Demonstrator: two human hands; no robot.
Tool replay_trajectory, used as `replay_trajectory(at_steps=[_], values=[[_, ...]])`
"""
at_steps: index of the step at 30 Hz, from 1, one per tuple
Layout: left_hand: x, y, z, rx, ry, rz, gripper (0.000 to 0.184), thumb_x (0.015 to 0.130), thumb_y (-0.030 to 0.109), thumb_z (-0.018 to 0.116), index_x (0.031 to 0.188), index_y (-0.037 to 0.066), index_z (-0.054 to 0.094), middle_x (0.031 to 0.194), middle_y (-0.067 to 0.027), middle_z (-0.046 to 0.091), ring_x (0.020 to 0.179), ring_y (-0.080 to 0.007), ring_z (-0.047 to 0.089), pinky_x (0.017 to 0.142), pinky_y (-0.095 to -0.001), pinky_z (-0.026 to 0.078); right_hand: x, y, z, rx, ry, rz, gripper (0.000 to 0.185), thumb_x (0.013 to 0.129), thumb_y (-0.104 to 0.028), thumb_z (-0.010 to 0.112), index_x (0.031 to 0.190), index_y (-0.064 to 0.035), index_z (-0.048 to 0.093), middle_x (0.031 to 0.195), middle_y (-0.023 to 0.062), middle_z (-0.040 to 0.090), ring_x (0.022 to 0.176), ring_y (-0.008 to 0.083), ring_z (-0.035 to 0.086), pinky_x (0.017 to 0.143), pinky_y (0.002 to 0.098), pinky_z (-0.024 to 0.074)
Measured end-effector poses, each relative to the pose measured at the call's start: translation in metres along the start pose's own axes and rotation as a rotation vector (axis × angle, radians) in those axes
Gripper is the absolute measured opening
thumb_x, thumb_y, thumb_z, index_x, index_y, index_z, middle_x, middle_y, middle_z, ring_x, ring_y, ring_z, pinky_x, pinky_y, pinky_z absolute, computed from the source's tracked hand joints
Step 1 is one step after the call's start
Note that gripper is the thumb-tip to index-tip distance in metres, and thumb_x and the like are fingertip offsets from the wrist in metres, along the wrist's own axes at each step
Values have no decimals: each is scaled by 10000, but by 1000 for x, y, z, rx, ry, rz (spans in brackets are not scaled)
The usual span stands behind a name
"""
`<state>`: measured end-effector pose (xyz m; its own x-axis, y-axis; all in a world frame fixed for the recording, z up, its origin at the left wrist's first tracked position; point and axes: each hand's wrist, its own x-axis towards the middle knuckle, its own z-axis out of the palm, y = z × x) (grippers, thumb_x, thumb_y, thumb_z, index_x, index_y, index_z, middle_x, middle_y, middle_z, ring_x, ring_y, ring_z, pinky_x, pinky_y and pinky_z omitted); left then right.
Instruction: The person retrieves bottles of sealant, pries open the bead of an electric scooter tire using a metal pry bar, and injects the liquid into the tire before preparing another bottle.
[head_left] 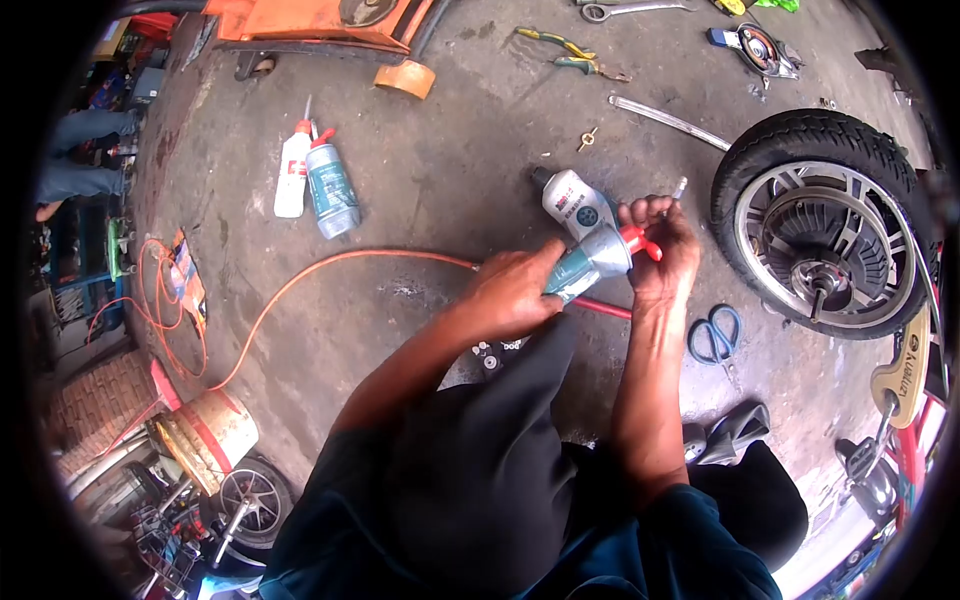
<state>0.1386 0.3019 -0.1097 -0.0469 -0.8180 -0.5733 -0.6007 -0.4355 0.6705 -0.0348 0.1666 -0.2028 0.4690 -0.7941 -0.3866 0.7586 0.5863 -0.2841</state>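
Observation:
A teal and grey bottle with a red spout cap (590,262) is held level above the floor. My left hand (513,290) is wrapped round its lower body. Beside the red spout, my right hand (663,245) has its fingers curled, with a small pale-tipped piece (681,187) sticking up past them. Just behind the bottle lies a white bottle with a dark cap (573,203). A red hose (605,308) passes beneath the held bottle and joins an orange hose (350,254) on the left.
A wheel with a tyre (815,225) lies at the right, with blue-handled scissors (714,337) near it. Two more bottles (332,188) lie at the left. Pliers (590,66) and a long metal bar (668,121) are farther back. Another person's legs (88,155) show at the far left.

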Motion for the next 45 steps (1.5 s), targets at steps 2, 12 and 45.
replay_trajectory(at_steps=[2, 12, 45], values=[[-28, -23, -3, 58, 50, 69, 556, 759, 189, 678, 1263, 14, 522, 1071, -250, 666, 1012, -419, 649, 902, -481, 491, 22, -53, -9, -106, 0, -184, 222, 1048, -215, 464, 995, -42, 593, 821, 34, 624, 731, 191, 630, 822, 423, 586], [-48, -87, -75, -447, 1104, 39, 607, 867, 229, 786, 1366, -11, 539, 1031, -66, 644, 867, -137, 637, 762, -265, 514, 0, 65, 80, -1773, -348, -407, 163, 872, -211, 717, 956, -83, 661, 847, 113, 668, 790, 299, 670, 685, 408, 529], [22, -19, -24, -642, 494, 196, 124, 930, 25, 664, 1038, -35, 661, 953, -74, 684, 857, -144, 691, 741, -286, 598, -6, 33, 10, -1650, -629, -741, 704, 609, -147, 849, 1242, -60, 554, 1174, 184, 586, 1079, 384, 609, 898, 442, 528]])
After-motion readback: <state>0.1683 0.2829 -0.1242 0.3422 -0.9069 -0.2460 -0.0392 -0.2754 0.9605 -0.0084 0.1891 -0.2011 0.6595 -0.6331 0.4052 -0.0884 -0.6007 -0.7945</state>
